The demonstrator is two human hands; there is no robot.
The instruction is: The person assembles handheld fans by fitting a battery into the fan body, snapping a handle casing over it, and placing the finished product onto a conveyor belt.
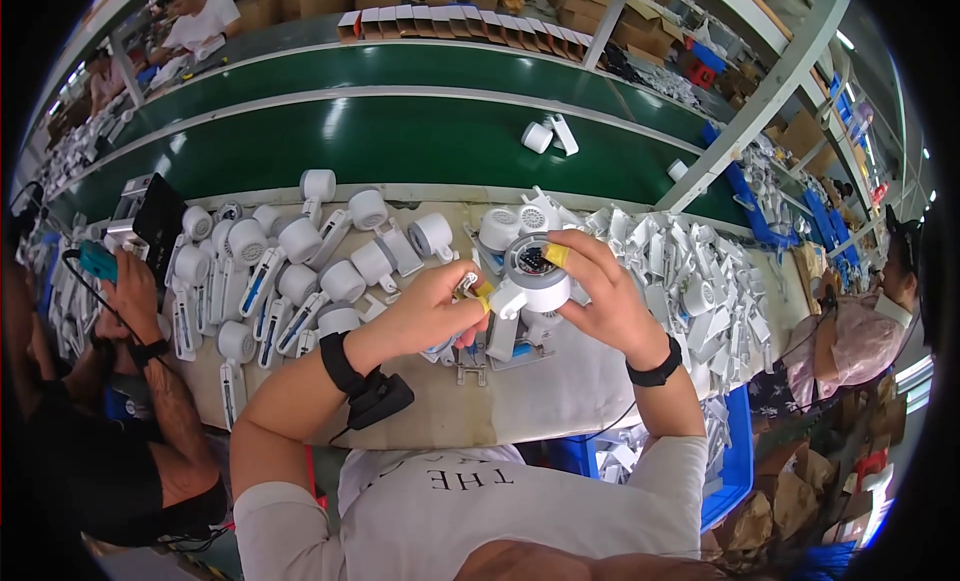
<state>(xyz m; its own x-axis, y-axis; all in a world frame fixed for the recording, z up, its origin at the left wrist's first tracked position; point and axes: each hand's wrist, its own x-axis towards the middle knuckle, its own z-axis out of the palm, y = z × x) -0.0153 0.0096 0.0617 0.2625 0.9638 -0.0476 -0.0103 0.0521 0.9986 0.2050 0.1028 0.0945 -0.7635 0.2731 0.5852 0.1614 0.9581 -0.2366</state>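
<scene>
My right hand (612,286) grips a round white-and-grey device head (538,283), its open end up, with dark parts visible inside. A short white neck (508,301) sticks out of it toward my left hand (440,306). That hand is closed, pinching a small pale clip-like part (467,281) whose exact kind is unclear. Yellow tape wraps fingers of both hands. Below them a small metal fixture (470,369) lies on the table. More round white heads (500,226) sit just beyond my hands.
White devices with round heads (300,239) crowd the table's left half; loose white casings (690,291) pile up at right. A green conveyor (400,131) runs behind. A blue bin (738,451) stands lower right. At left, a co-worker's hand (130,291) holds a teal tool (97,262).
</scene>
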